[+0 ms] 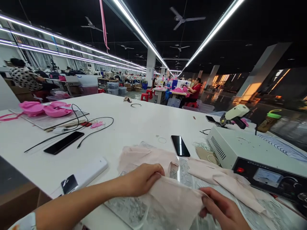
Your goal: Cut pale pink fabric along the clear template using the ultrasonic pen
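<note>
Left of the metered control box (232,147), the left hand (141,179) and right hand (224,207) pinch 1 pale-pink fabric piece (176,201), seemingly straightening it. Continuing probably calls for even tension.

1. You are in a large garment workshop.
2. Ahead of you, a person in red (196,90) sits at a sewing machine (183,83) with heaped pink fabric (178,90).
3. Long tube lights (134,19) run in rows above you.
</note>
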`<move>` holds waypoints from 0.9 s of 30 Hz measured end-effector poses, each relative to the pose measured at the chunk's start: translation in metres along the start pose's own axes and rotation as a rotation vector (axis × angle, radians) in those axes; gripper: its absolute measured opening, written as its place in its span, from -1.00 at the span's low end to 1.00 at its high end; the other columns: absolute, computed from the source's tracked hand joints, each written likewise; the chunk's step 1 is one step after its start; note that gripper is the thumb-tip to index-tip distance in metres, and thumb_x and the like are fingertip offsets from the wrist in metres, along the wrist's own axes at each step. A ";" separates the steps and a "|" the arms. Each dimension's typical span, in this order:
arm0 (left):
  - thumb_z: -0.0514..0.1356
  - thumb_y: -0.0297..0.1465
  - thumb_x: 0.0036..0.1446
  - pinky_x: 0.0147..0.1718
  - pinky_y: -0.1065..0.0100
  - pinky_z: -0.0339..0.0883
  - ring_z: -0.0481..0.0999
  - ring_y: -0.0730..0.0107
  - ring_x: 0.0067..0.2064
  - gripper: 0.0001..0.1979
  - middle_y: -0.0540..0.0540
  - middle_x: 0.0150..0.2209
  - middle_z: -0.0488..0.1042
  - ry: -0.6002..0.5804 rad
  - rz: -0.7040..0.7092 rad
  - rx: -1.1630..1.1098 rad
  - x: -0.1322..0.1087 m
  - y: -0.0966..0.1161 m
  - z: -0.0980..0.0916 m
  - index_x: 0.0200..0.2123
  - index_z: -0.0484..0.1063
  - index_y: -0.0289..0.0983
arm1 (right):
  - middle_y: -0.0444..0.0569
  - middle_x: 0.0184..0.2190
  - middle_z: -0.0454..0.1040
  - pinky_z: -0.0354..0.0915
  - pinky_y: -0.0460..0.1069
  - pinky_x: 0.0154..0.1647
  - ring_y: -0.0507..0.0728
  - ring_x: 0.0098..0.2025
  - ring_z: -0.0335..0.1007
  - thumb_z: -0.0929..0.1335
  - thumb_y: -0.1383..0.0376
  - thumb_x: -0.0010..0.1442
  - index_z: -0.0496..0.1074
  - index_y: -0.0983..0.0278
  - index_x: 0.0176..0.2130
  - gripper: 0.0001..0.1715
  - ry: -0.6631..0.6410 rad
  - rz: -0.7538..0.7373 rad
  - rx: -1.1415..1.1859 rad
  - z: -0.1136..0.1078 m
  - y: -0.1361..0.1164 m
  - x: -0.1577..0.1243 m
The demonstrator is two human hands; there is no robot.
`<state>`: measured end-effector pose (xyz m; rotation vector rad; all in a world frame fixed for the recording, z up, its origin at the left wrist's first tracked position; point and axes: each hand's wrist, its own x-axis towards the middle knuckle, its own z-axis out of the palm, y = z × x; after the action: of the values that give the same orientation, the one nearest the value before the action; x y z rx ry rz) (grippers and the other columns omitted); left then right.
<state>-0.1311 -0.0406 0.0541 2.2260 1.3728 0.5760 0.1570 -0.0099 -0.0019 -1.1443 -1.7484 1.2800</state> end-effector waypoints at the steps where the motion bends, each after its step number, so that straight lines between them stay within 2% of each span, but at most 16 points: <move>1: -0.06 -0.46 0.35 -0.22 0.45 0.31 0.47 0.41 -0.24 -0.78 0.02 -0.24 0.50 0.036 -0.065 0.037 0.004 -0.005 -0.011 -0.17 0.38 -0.20 | -0.09 -0.58 0.44 0.33 -0.05 -0.42 0.10 -0.50 0.39 0.29 -0.09 0.19 0.53 0.26 -0.23 -0.50 -0.007 0.009 0.039 0.005 -0.012 0.012; 3: -0.09 -0.38 0.37 -0.33 0.43 0.27 0.42 0.39 -0.33 -0.74 0.02 -0.32 0.47 0.091 -0.122 0.099 0.013 -0.021 -0.030 -0.12 0.38 -0.20 | -0.13 -0.57 0.41 0.32 -0.05 -0.39 0.07 -0.50 0.38 0.25 0.02 0.27 0.50 0.28 -0.15 -0.56 -0.005 0.000 0.042 0.021 -0.029 0.040; 5: -0.13 -0.31 0.38 -0.40 0.43 0.23 0.39 0.37 -0.39 -0.69 0.02 -0.40 0.44 0.117 -0.139 0.143 0.021 -0.043 -0.042 -0.09 0.39 -0.20 | -0.16 -0.56 0.39 0.35 -0.03 -0.37 0.04 -0.50 0.37 0.21 0.09 0.34 0.46 0.30 -0.09 -0.59 0.010 -0.005 0.008 0.041 -0.036 0.068; 6: -0.14 -0.30 0.38 -0.43 0.43 0.22 0.39 0.36 -0.42 -0.67 0.03 -0.43 0.43 0.118 -0.142 0.164 0.026 -0.055 -0.045 -0.10 0.40 -0.20 | -0.15 -0.51 0.41 0.36 -0.01 -0.38 0.03 -0.50 0.37 0.23 0.10 0.35 0.44 0.31 -0.08 -0.62 0.031 0.001 -0.027 0.049 -0.035 0.081; 8: -0.10 -0.31 0.35 -0.41 0.41 0.25 0.45 0.32 -0.39 -0.68 -0.01 -0.39 0.47 0.105 -0.120 0.201 0.033 -0.077 -0.046 -0.19 0.44 -0.22 | -0.05 -0.22 0.48 0.42 0.03 -0.29 0.06 -0.31 0.44 0.33 0.10 0.30 0.42 0.31 -0.07 -0.65 0.078 0.006 -0.113 0.058 -0.027 0.103; 10: -0.05 -0.32 0.29 -0.34 0.35 0.31 0.50 0.24 -0.32 -0.69 -0.11 -0.25 0.51 0.106 -0.083 0.239 0.040 -0.093 -0.042 -0.22 0.47 -0.25 | 0.02 -0.05 0.45 0.42 0.11 -0.13 0.12 -0.14 0.44 0.34 0.14 0.30 0.41 0.27 -0.01 -0.67 0.171 -0.012 -0.209 0.053 -0.013 0.114; 12: -0.06 -0.32 0.31 -0.28 0.30 0.35 0.53 0.22 -0.26 -0.67 -0.15 -0.11 0.49 0.158 -0.032 0.315 0.049 -0.097 -0.036 -0.14 0.49 -0.24 | 0.04 0.00 0.43 0.42 0.14 -0.09 0.15 -0.08 0.43 0.34 0.14 0.30 0.39 0.27 0.03 -0.63 0.269 -0.025 -0.295 0.033 0.005 0.112; 14: -0.09 -0.34 0.35 -0.21 0.28 0.38 0.54 0.22 -0.19 -0.66 -0.15 -0.08 0.48 0.156 0.064 0.394 0.062 -0.085 -0.026 -0.11 0.48 -0.21 | 0.04 0.02 0.42 0.41 0.15 -0.08 0.16 -0.06 0.43 0.34 0.14 0.30 0.39 0.26 0.04 -0.63 0.370 -0.013 -0.393 0.003 0.024 0.098; 16: -0.04 -0.43 0.33 -0.14 0.22 0.39 0.53 0.19 -0.15 -0.71 -0.18 -0.08 0.47 0.028 0.191 0.493 0.083 -0.062 -0.010 -0.10 0.47 -0.24 | 0.05 0.03 0.41 0.41 0.16 -0.06 0.17 -0.04 0.42 0.35 0.14 0.29 0.38 0.26 0.04 -0.61 0.476 0.026 -0.515 -0.031 0.043 0.078; 19: 0.21 -0.41 0.24 -0.02 0.23 0.35 0.53 0.24 -0.11 -0.92 -0.09 -0.14 0.49 -0.126 0.314 0.501 0.126 -0.021 0.027 -0.19 0.49 -0.21 | 0.07 0.09 0.37 0.38 0.20 0.00 0.20 0.02 0.39 0.34 0.14 0.29 0.37 0.24 0.08 -0.59 0.601 0.103 -0.711 -0.070 0.068 0.053; 21: 0.33 -0.32 0.16 -0.05 0.20 0.39 0.53 0.21 -0.13 -0.82 -0.11 -0.17 0.49 -0.218 0.357 0.519 0.156 0.000 0.057 -0.20 0.49 -0.26 | 0.07 0.10 0.37 0.36 0.20 0.02 0.20 0.03 0.38 0.34 0.14 0.30 0.37 0.23 0.07 -0.61 0.639 0.141 -0.825 -0.083 0.081 0.043; 24: 0.21 -0.28 0.32 -0.09 0.12 0.44 0.51 0.22 -0.07 -0.71 -0.16 -0.03 0.45 -0.296 0.367 0.559 0.190 0.021 0.095 0.01 0.40 -0.33 | 0.06 0.08 0.38 0.37 0.19 0.00 0.19 0.01 0.39 0.34 0.15 0.30 0.38 0.24 0.06 -0.62 0.646 0.176 -0.948 -0.087 0.092 0.037; 27: 0.18 -0.30 0.35 -0.09 0.10 0.46 0.50 0.20 -0.03 -0.68 -0.18 0.04 0.41 -0.339 0.348 0.596 0.208 0.027 0.112 0.09 0.36 -0.32 | 0.06 0.05 0.40 0.39 0.18 -0.02 0.17 -0.02 0.41 0.34 0.14 0.30 0.39 0.24 0.05 -0.63 0.634 0.178 -1.016 -0.087 0.096 0.038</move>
<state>0.0383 0.1184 0.0026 2.8951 1.0769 -0.1426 0.2437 0.0689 -0.0678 -1.9995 -1.7881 -0.0526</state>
